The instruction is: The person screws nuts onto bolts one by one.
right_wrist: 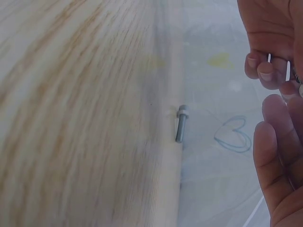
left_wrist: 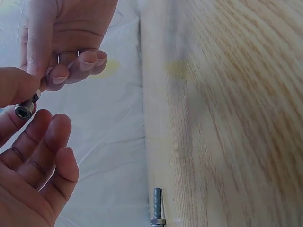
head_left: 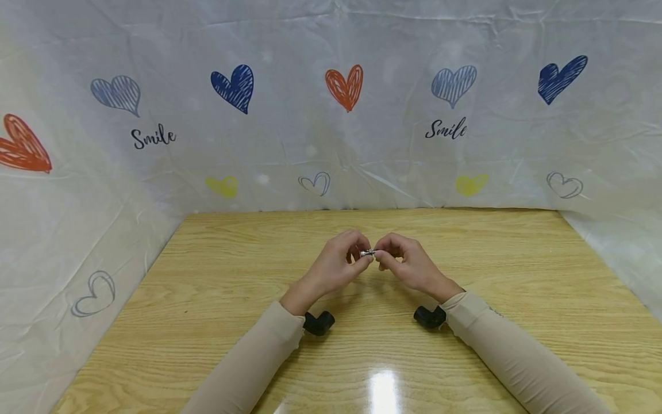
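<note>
A small metal socket-head bolt is held between both hands over the middle of the table. My left hand pinches its head end between thumb and fingers. From the other side my right hand pinches the shank end with thumb and forefinger. The left wrist view shows the hex-socket head facing the camera, with a shiny nut-like piece beside it. The other fingers of both hands are bent loosely. Beyond the hands a second bolt lies on the table, hidden in the head view.
The wood-grain table meets a white sheet printed with hearts at the back and left. A black curved piece is at the left wrist, and a matching black piece at the right. Both forearms have beige sleeves.
</note>
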`<state>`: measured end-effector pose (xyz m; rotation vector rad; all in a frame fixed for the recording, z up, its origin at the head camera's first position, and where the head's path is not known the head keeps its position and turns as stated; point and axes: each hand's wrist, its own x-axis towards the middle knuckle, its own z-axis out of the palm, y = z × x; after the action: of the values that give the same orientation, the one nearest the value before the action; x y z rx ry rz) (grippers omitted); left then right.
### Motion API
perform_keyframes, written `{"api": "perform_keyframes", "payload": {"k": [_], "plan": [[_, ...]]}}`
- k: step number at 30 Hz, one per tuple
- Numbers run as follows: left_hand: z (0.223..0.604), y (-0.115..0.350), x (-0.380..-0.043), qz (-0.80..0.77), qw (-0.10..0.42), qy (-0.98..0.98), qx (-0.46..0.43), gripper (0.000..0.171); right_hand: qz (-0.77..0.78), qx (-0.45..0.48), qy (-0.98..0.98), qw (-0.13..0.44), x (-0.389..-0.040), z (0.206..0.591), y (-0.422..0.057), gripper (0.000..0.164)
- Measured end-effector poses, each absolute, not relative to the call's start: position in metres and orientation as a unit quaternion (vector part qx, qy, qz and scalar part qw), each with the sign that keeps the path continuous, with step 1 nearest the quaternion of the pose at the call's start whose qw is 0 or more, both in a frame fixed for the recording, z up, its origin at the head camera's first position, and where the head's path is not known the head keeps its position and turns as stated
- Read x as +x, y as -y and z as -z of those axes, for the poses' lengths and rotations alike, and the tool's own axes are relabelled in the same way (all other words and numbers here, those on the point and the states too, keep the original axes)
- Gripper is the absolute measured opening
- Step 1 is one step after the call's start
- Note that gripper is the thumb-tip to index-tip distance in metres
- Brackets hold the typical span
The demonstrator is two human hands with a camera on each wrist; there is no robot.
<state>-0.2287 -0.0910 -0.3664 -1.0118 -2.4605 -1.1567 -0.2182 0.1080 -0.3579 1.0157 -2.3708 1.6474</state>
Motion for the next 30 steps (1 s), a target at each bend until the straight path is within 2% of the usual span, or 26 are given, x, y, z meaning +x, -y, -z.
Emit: {"api": "perform_keyframes", "payload": {"k": [6,18,26,30], "plan": [[0.3665,0.0913,-0.2285,0.397,0.109,0.848,-0.334,0.004,-0.541,0.330,0.773,0.036,-0.2176,0.3575,-0.1080,0.006],[0.3669,0.0915,-0.2290,0.386,0.087,0.860,-0.322,0.016,-0.536,0.334,0.775,0.036,-0.2187,0.3596,-0.1089,0.006],[0.3656,0.0919,-0.2285,0.392,0.082,0.857,-0.325,0.010,-0.534,0.336,0.775,0.033,-0.2189,0.3609,-0.1085,0.005],[0.3653,0.0915,-0.2294,0.395,0.082,0.851,-0.338,0.016,-0.537,0.340,0.772,0.028,-0.2193,0.3606,-0.1093,0.007]]}}
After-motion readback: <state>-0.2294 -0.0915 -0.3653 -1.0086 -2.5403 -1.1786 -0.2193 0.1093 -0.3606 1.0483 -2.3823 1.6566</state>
